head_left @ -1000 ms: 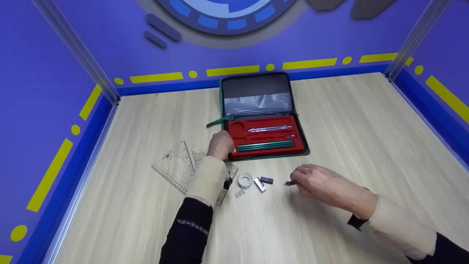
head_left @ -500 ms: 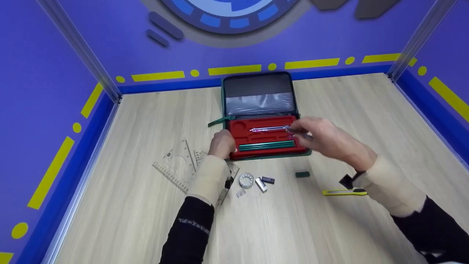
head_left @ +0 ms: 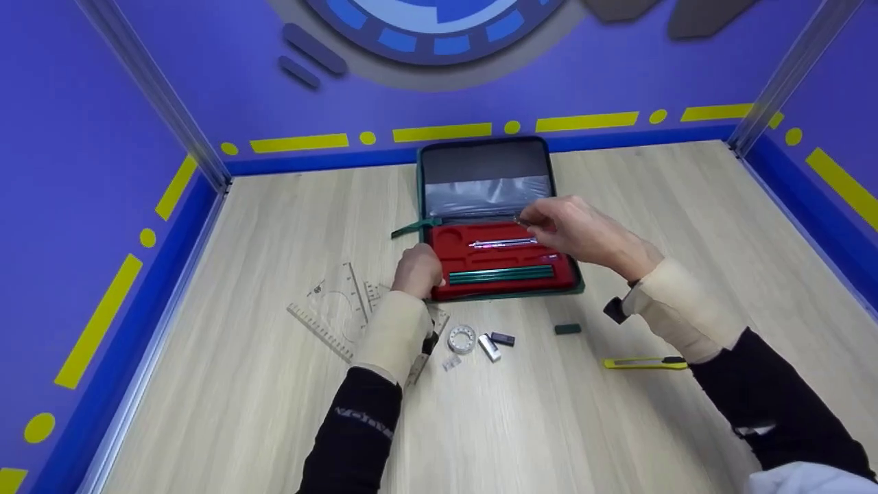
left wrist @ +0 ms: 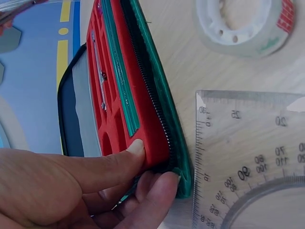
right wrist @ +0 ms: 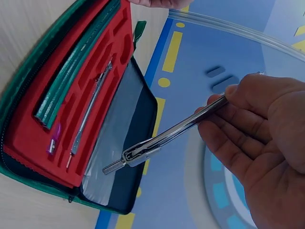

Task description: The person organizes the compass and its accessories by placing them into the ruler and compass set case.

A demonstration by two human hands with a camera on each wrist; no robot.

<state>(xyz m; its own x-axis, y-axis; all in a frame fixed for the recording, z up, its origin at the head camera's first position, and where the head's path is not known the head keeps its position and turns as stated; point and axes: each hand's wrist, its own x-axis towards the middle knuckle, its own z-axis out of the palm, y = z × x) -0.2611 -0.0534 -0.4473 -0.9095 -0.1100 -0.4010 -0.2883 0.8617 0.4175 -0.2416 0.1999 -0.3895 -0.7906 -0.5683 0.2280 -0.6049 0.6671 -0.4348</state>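
Note:
A zip case (head_left: 485, 161) stands unfolded at the back of the table, with a red moulded tray (head_left: 453, 255) in its near half. My left hand (head_left: 417, 269) pinches the tray's near left corner, thumb on top and fingers below at the green edge. My right hand (head_left: 583, 233) holds a silver drawing compass (right wrist: 167, 136) by its leg end between thumb and fingers, above the tray's right side. In the tray lie a second slim metal instrument (right wrist: 88, 112), green pencils (right wrist: 71, 67) and a small clear and purple piece (right wrist: 55, 139).
Transparent set squares and a protractor (left wrist: 248, 157) lie left of the case, partly under my left forearm. In front are a tape roll (head_left: 461, 339), a silver block (head_left: 490, 348), a dark block (head_left: 503, 339), a dark green block (head_left: 567, 329) and a yellow cutter (head_left: 641, 363).
My right hand has moved from the table up and leftward over the tray, carrying the compass. The dark green block and the cutter have come into view. My left hand stays at the corner.

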